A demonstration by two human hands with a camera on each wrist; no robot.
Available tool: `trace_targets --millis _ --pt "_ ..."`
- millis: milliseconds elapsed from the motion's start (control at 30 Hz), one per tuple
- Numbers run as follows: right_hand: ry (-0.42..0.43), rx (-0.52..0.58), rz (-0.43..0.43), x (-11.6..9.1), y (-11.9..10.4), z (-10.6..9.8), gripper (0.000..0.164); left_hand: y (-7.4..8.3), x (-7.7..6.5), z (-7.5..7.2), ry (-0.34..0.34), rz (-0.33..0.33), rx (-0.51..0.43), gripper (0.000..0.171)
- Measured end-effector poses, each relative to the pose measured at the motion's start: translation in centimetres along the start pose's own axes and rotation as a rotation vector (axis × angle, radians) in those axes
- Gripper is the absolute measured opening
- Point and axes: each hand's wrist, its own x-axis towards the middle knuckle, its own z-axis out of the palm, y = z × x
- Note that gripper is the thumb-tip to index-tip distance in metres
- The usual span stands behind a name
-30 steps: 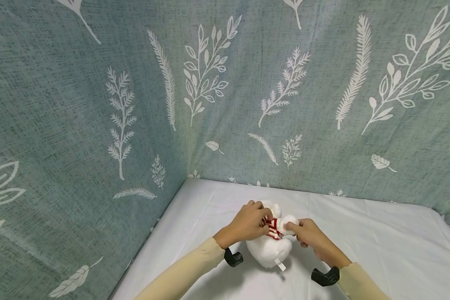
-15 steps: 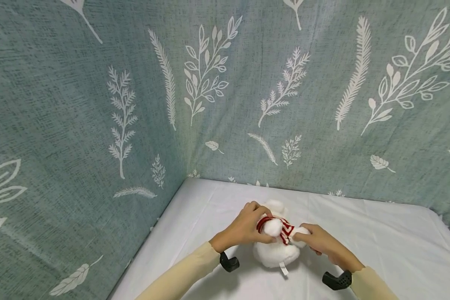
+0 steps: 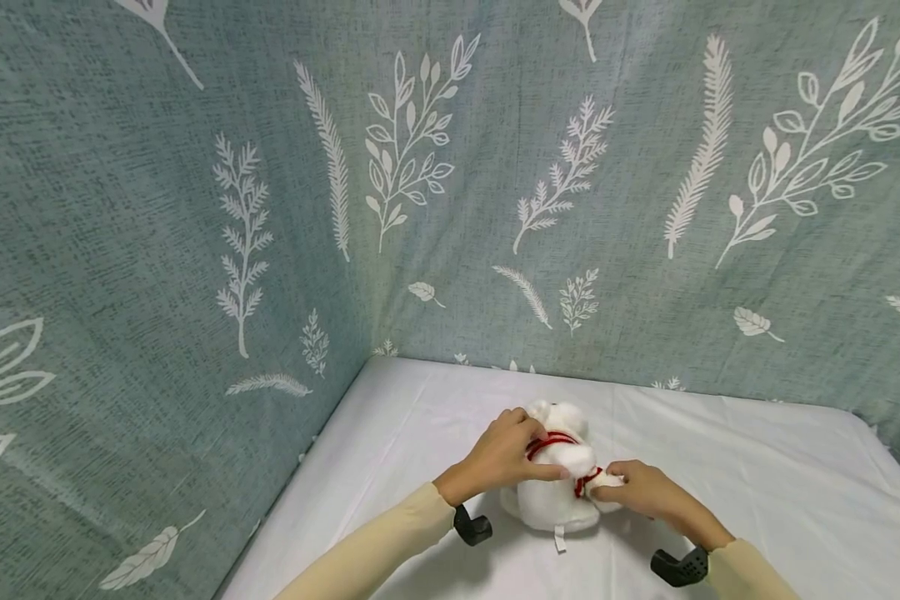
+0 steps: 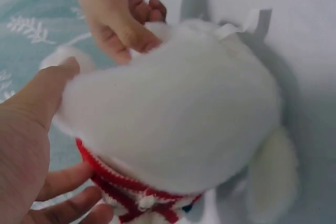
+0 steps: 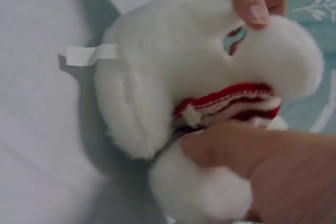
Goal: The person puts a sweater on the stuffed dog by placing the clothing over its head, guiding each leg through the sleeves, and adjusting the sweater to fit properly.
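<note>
A white plush toy (image 3: 551, 507) sits between the person's two hands on the white-covered surface (image 3: 427, 400), its back toward the head camera and a fabric tag (image 5: 92, 55) trailing from its lower edge, on the near side of both hands. The left hand (image 3: 504, 450) curves round the toy's upper side, thumb set against one stubby limb (image 5: 286, 59) and the other fingers lying by the edge of a red-and-white knitted garment (image 5: 233, 100). The right hand (image 3: 648, 492) pinches the opposite limb (image 5: 202, 190) between thumb and fingers, its thumb tip beside the knit's edge. As for progress, the work on the garment looks partway through: a red band of it lies round the toy just below the head, beyond the left hand's thumb, and more of the knit shows beside the right hand, while the limb at the left hand is bare of knit and the toy's lower back is uncovered as well. That leaves the garment neither fully on nor fully off, so fitting and straightening, or freeing it, seems unfinished at both sides. Whether the limb in the right hand passes through an opening in the knit cannot be told, since the thumb and fur hide that junction.
</note>
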Motion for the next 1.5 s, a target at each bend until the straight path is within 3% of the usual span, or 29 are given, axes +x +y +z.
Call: trace_targets --millis 133,333,500,633,767,867,1067,1233,1333,1500 --pt "0.084 -0.034 -0.112 -0.1 -0.4 -0.5 0.032 0.1 0.1 0.2 0.011 -0.035 0.014 0.055" --pt "0.133 0.046 -0.347 0.4 -0.9 -1.5 0.036 -0.2 0.1 0.3 -0.028 -0.075 -0.03 0.051" --pt "0.15 0.052 -0.541 1.0 -0.7 -1.3 0.03 -0.8 0.6 0.6 -0.068 -0.005 -0.153 0.05" --pt "0.171 0.098 -0.631 1.5 -0.5 -0.8 0.023 -0.8 0.9 0.9 -0.093 -0.039 -0.277 0.049" --pt "0.092 0.172 -0.591 1.8 -0.8 -0.4 0.016 -0.5 1.0 1.2 -0.092 -0.098 -0.374 0.044" --pt "0.063 0.162 -0.541 2.0 -1.5 -0.1 0.012 -0.2 1.1 1.0 -0.076 -0.133 -0.415 0.043" --pt "0.181 -0.018 -0.635 2.4 -3.2 0.8 0.014 0.5 1.1 0.3 -0.002 -0.192 -0.464 0.026" --pt "0.28 -0.09 -0.609 2.5 -4.4 1.5 0.019 1.0 1.0 0.0 0.034 -0.137 -0.44 0.022" --pt "0.313 -0.066 -0.494 2.6 -4.8 1.8 0.026 1.3 0.8 -0.1 0.026 -0.077 -0.398 0.021" --pt "0.346 0.005 -0.354 3.2 -4.6 2.0 0.02 1.5 0.7 -0.4 -0.031 0.063 -0.294 0.02"
